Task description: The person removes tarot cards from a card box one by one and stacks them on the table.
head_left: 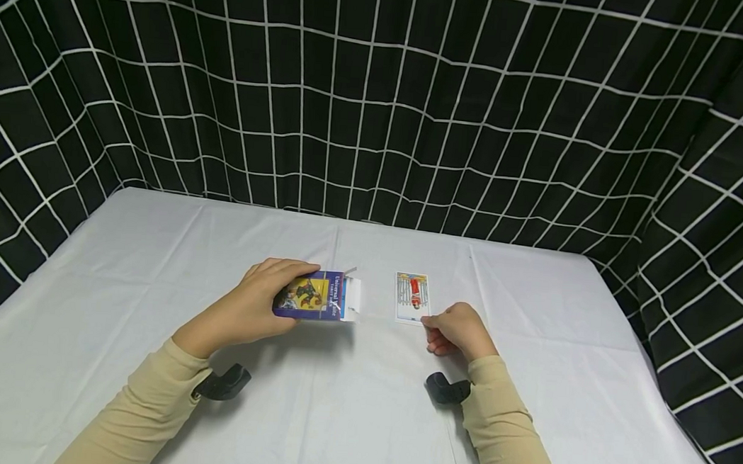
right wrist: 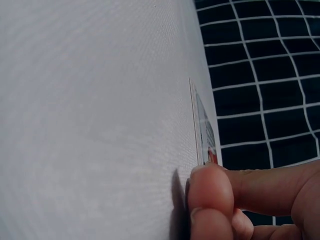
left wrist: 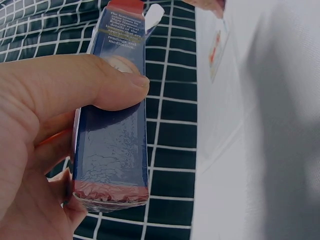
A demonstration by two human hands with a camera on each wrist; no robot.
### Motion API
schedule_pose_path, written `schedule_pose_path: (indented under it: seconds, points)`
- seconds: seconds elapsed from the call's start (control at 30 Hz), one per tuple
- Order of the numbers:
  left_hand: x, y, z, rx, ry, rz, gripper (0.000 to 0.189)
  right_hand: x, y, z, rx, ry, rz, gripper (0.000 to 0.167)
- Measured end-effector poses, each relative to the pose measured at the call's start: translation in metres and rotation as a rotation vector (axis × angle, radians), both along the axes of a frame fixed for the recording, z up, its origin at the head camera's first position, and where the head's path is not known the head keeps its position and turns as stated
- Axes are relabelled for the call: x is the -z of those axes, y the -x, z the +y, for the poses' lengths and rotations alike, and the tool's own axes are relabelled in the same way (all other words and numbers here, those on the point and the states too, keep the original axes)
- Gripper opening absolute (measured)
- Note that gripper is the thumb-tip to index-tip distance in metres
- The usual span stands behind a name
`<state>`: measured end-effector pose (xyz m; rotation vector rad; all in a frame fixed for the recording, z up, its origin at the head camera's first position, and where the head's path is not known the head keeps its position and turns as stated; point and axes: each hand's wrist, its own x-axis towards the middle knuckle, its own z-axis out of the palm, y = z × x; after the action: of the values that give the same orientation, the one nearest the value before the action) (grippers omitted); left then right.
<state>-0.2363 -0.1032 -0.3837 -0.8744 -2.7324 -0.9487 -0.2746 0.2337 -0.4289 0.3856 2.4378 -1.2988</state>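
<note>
In the head view my left hand (head_left: pixel 248 310) grips a dark blue tarot card box (head_left: pixel 311 296) across its width, raised over the white cloth. Its right end stands open, with a white flap (head_left: pixel 353 296) sticking out. The left wrist view shows the thumb (left wrist: pixel 117 85) pressed along a narrow printed side of the box. To the right of the box, a thin stack of tarot cards (head_left: pixel 413 297) lies face up, a red figure on the top one. My right hand (head_left: pixel 458 328) pinches its near right corner between thumb and fingers. Several layered edges show in the right wrist view.
A white cloth (head_left: pixel 367 402) with fold creases covers the table. Black curtains with a white grid (head_left: pixel 366 104) stand behind it and at both sides. A black wrist mount (head_left: pixel 224 383) juts from the left sleeve, another (head_left: pixel 448 389) from the right.
</note>
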Motion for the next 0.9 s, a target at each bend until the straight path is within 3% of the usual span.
schedule_pose_path:
  seconds: [0.9]
  points:
    - [-0.0004, 0.0, -0.0002, 0.001, -0.002, -0.005, 0.076, 0.0006, 0.0017, 0.0022, 0.011, 0.02, -0.014, 0.021]
